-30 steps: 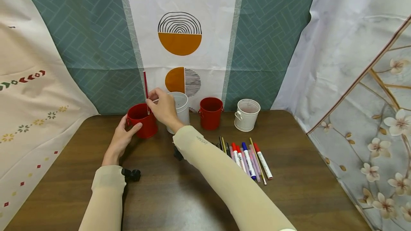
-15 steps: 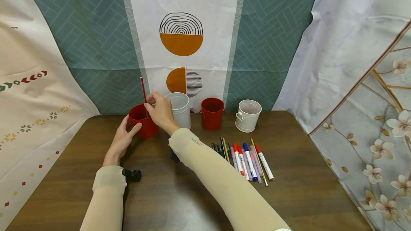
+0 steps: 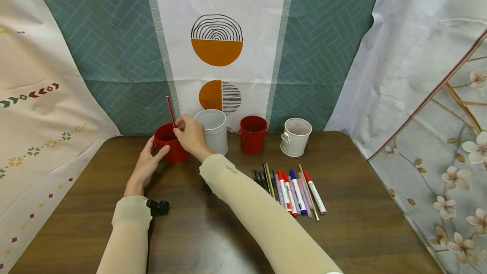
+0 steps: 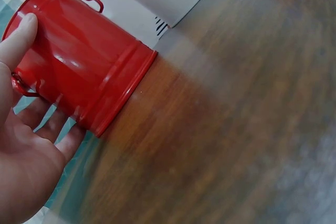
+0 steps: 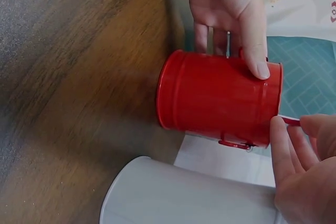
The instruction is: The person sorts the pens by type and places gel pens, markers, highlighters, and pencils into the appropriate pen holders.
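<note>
My left hand (image 3: 145,167) grips the side of a red metal bucket (image 3: 176,152) standing at the left of the row. In the left wrist view its thumb lies along the wall of that bucket (image 4: 79,56), with the fingers round the far side. A slim red pencil (image 3: 170,109) is pinched by my right hand (image 3: 192,139) over the rim, leaning a little left. Its lower end is inside the bucket and hidden. The right wrist view has the right fingertips (image 5: 280,129) at the bucket's mouth.
Right of the held bucket stand a tall white bucket (image 3: 216,136), a second red bucket (image 3: 253,136) and a smaller white bucket (image 3: 296,138). Several markers, pens and pencils (image 3: 291,193) lie together on the brown table (image 3: 361,223). Fabric (image 3: 114,54) hangs behind.
The right hand has lowered the red pencil, so its top end stands lower above the bucket. My left hand keeps its grip on the bucket.
</note>
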`<act>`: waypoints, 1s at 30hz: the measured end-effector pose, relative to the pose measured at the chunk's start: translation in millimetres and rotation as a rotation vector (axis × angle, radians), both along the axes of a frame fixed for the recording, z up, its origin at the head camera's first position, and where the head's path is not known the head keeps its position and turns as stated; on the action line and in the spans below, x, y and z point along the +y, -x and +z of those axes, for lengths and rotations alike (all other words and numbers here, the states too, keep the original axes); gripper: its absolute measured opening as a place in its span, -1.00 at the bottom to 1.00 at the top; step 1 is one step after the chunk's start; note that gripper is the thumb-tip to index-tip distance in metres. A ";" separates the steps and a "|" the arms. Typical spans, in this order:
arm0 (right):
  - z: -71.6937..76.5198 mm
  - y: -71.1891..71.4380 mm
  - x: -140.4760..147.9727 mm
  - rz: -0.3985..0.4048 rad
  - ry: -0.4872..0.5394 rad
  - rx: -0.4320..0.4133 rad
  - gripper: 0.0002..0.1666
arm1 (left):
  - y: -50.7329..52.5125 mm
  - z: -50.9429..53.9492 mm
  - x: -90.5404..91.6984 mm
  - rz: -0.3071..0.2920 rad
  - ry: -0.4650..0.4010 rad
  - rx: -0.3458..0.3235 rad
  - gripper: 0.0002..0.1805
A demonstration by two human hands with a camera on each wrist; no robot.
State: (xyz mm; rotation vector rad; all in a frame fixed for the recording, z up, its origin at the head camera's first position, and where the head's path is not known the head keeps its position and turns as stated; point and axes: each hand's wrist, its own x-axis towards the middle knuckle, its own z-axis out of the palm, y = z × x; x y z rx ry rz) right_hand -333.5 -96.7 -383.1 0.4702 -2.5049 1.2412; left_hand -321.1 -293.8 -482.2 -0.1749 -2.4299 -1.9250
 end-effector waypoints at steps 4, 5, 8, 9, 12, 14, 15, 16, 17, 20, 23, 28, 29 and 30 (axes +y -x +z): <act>-1.9 0.1 0.4 0.009 -0.006 -0.009 -0.88 | -0.1 -2.4 0.0 0.005 -0.011 -0.003 -0.07; -2.0 0.1 0.5 0.016 -0.006 -0.011 -0.87 | -0.1 -2.8 -0.1 0.007 -0.010 -0.002 -0.07; -1.6 0.1 1.9 0.032 0.001 -0.008 -0.86 | -0.6 -2.8 0.0 0.006 -0.004 0.000 -0.07; -0.8 -0.1 3.2 0.041 0.002 -0.007 -0.85 | -0.7 -2.7 0.0 0.005 -0.001 0.002 -0.07; 4.7 -1.8 10.5 0.088 0.004 -0.006 -0.83 | -1.0 -1.9 0.7 0.001 0.007 0.001 -0.07; 12.3 -3.9 19.0 0.137 -0.001 -0.001 -0.81 | -0.8 -1.1 1.2 0.001 0.012 0.002 -0.07; 17.0 -5.4 24.6 0.165 0.000 0.002 -0.80 | -0.5 -0.8 1.0 0.000 0.011 0.005 -0.07; 22.0 -7.0 30.7 0.193 0.004 0.007 -0.80 | -0.6 -0.4 1.3 0.001 0.010 0.006 -0.07; 27.5 -8.5 37.6 0.217 0.006 0.013 -0.79 | -0.3 -0.4 1.3 0.002 0.010 0.007 -0.07; 43.8 -11.5 60.3 0.253 0.011 0.054 -0.80 | 0.4 0.5 0.6 0.002 0.011 0.013 -0.06; 57.7 -13.7 83.6 0.256 0.007 0.095 -0.81 | 1.1 0.8 -0.8 -0.002 0.011 0.022 -0.06; 73.0 -23.7 120.6 0.256 -0.038 0.132 -0.79 | -7.8 11.2 3.7 -0.018 -0.013 0.020 -0.05; 75.0 -26.9 127.5 0.254 -0.051 0.134 -0.79 | -10.2 13.7 5.5 -0.022 -0.017 0.017 -0.05; 76.6 -29.9 134.2 0.249 -0.065 0.139 -0.80 | -12.8 17.3 7.0 -0.025 -0.020 0.014 -0.05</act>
